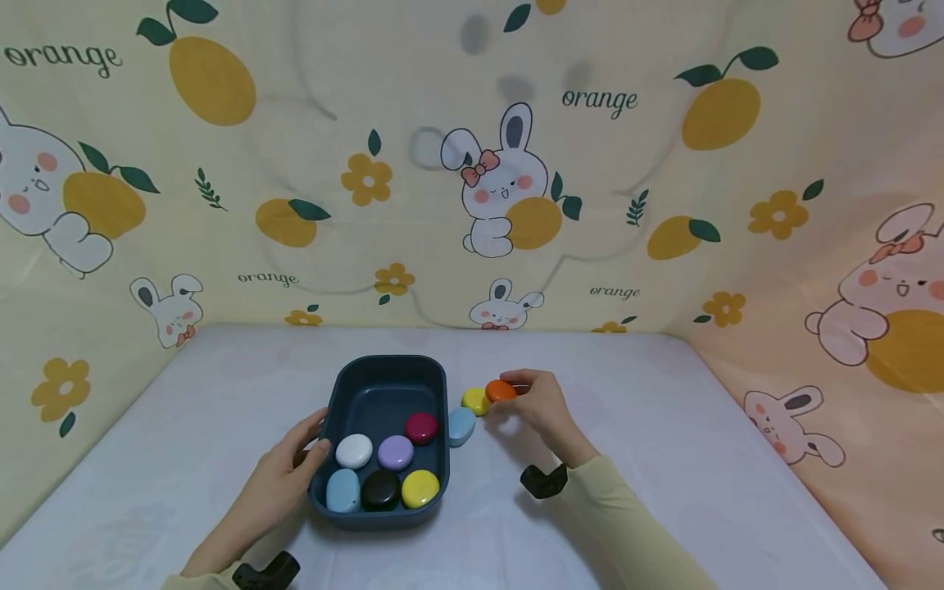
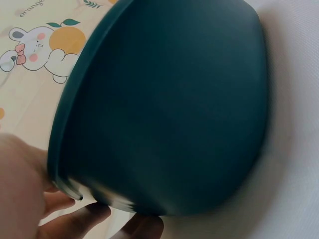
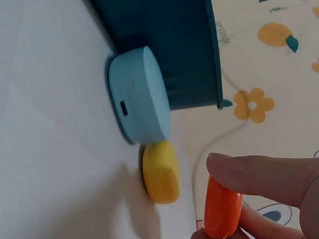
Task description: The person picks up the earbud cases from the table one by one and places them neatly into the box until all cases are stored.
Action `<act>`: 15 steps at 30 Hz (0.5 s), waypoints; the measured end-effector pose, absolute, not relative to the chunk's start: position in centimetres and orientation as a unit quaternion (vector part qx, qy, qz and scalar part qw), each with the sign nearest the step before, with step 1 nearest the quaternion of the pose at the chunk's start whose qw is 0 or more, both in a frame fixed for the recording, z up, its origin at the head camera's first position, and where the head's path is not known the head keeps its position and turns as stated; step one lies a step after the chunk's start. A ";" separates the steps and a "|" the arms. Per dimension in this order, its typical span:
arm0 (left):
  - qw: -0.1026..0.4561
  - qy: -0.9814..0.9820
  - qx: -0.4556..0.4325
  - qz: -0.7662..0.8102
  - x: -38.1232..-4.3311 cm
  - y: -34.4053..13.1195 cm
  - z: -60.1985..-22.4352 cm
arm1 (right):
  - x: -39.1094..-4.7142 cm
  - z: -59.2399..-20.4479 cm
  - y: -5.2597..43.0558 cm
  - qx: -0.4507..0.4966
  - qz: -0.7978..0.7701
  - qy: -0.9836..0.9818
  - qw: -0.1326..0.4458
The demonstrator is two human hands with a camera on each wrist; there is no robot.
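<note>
My left hand [image 1: 276, 475] grips the left wall of a dark blue rectangular tray [image 1: 387, 373], thumb at the rim and fingers along the outside. In the left wrist view the tray's outer wall [image 2: 164, 109] fills most of the picture. A glossy orange rounded disc [image 3: 223, 206] is pinched between thumb and fingers of my right hand [image 1: 546, 410], raised off the cloth. Just left of that hand lie a yellow disc [image 3: 162, 174] and a light blue rounded piece [image 3: 137, 94] with a small dark slot, beside the tray's right wall.
Inside the tray's near half sit a red disc [image 1: 421, 428], a white disc [image 1: 354, 451], a purple disc [image 1: 395, 452], a black disc [image 1: 381, 490], a yellow disc [image 1: 420, 489] and a light blue piece [image 1: 343, 491]. A printed curtain [image 1: 428, 287] borders the white-covered table [image 1: 627, 385].
</note>
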State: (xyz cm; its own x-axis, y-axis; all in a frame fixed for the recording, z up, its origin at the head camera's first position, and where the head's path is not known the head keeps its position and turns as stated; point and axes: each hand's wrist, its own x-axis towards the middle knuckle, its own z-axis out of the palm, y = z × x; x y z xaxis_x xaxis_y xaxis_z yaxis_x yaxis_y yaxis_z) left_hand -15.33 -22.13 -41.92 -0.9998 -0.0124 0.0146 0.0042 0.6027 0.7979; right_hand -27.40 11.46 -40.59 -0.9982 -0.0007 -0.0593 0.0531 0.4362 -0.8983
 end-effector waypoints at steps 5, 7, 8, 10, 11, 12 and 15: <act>0.007 -0.894 0.002 -0.448 -15.3 -22.2 -41.9 | -26.9 -40.2 11.0 -0.001 -0.543 0.839 0.020; 0.006 -0.893 0.002 -0.450 -15.3 -22.2 -41.9 | -26.7 -40.1 10.9 -0.006 -0.548 0.836 0.020; 0.006 -0.893 0.001 -0.451 -15.3 -22.2 -41.9 | -26.6 -40.0 10.8 -0.008 -0.550 0.835 0.020; 0.006 -0.892 -0.001 -0.452 -15.3 -22.2 -41.9 | -26.5 -39.8 10.5 -0.009 -0.553 0.833 0.021; 0.006 -0.891 -0.002 -0.454 -15.3 -22.2 -41.9 | -26.4 -39.7 10.4 -0.009 -0.554 0.832 0.022; 0.007 -0.890 -0.003 -0.455 -15.3 -22.2 -42.0 | -26.4 -39.6 10.3 -0.009 -0.553 0.833 0.023; 0.007 -0.890 -0.006 -0.457 -15.3 -22.3 -42.0 | -26.2 -39.5 9.9 -0.006 -0.553 0.833 0.025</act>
State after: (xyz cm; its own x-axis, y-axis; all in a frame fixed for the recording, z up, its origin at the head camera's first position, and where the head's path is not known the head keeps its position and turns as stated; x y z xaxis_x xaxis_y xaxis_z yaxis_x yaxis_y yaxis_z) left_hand -15.30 -22.30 -42.02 -0.9998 0.0038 0.0185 0.0173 0.5829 0.8124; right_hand -26.22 9.92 -39.48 -0.9987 -0.0373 -0.0357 0.0185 0.3874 -0.9217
